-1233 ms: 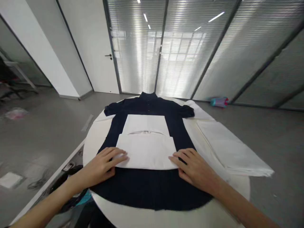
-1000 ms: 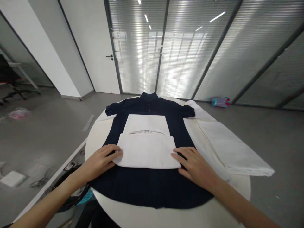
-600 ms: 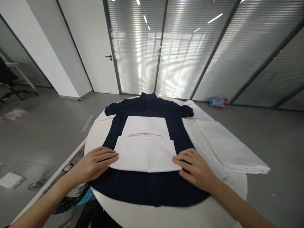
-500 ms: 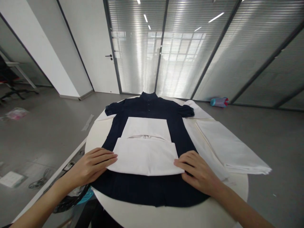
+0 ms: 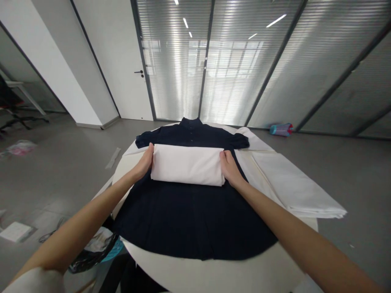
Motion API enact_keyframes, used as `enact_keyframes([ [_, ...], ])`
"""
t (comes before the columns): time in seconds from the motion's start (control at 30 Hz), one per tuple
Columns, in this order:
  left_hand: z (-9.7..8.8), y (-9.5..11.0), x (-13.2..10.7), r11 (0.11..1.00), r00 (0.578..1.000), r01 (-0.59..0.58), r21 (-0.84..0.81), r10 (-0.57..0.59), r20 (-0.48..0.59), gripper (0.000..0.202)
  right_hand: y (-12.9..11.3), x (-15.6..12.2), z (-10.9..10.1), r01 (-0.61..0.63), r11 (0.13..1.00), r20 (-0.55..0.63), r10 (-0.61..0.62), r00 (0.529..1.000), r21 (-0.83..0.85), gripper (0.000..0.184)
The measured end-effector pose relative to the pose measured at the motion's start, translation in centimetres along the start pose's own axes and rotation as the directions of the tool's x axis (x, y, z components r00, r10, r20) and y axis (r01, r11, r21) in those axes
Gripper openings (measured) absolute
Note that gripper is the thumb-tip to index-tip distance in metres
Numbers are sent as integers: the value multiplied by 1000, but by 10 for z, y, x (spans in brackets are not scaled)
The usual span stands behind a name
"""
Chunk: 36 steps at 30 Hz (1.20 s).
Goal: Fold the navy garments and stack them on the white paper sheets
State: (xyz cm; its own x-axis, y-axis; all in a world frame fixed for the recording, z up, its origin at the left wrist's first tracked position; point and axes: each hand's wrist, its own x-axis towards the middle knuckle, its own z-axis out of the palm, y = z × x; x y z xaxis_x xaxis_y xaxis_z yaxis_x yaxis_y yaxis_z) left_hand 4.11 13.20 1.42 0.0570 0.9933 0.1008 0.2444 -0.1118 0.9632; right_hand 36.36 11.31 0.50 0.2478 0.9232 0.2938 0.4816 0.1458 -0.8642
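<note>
Head view: I see the left fingers [image 5: 149, 154] gripping one end of the folded white cloth [image 5: 187, 165], held across the navy garment [image 5: 177, 219], probably so its layers sit together; the right fingers [image 5: 226, 160] pinch the other end. Right of them, white fabric [image 5: 305, 187] overhangs the bench [image 5: 244, 273]. I read no lettering.

Garment [image 5: 195, 221] dk navy, cloth [image 5: 187, 165] plain wht, table [image 5: 214, 276] off-wht, floor [image 5: 360, 175] gry.
</note>
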Motion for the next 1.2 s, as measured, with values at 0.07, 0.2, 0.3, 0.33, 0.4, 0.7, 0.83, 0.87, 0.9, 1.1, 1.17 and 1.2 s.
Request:
enact_keyframes([
  [0.07,-1,-8,9,988,977,113,-102,-92,191,62,9,5,6,-131,989,8,131,991,71,42],
  [0.2,-17,-25,-2,980,929,190,-60,-159,335,52,21,-7,-9,-234,945,327,152,933,229,48],
  [0.3,-30,-28,-19,993,921,116,19,-115,371,47,21,-21,-31,-132,974,575,2,818,184,46],
  [0.33,-33,-27,-24,995,917,77,63,-95,387,46,20,-25,-38,-69,987,622,-38,782,148,44],
  [0.4,-38,-26,-32,987,907,-52,155,-18,421,45,20,-34,-49,98,991,678,-134,722,91,38],
  [0.7,-39,-18,-55,323,496,-866,380,467,732,53,24,-62,-61,912,395,646,-668,369,-113,46],
  [0.83,-37,-13,-57,203,424,-905,373,450,786,52,25,-62,-60,962,249,648,-717,258,-109,45],
  [0.87,-37,-13,-57,202,426,-905,375,439,791,52,26,-61,-59,963,250,653,-713,255,-103,45],
  [0.9,-37,-13,-57,208,431,-903,377,432,792,53,27,-61,-58,961,261,659,-707,258,-96,45],
  [1.1,-41,-17,-58,319,446,-888,332,419,791,58,36,-60,-58,913,405,633,-695,340,-45,46],
  [1.17,-42,-18,-59,361,472,-870,336,412,780,58,36,-61,-58,902,427,629,-686,365,-57,43],
  [1.2,-42,-19,-58,376,482,-863,338,411,774,57,35,-62,-58,900,430,637,-675,373,-72,42],
])
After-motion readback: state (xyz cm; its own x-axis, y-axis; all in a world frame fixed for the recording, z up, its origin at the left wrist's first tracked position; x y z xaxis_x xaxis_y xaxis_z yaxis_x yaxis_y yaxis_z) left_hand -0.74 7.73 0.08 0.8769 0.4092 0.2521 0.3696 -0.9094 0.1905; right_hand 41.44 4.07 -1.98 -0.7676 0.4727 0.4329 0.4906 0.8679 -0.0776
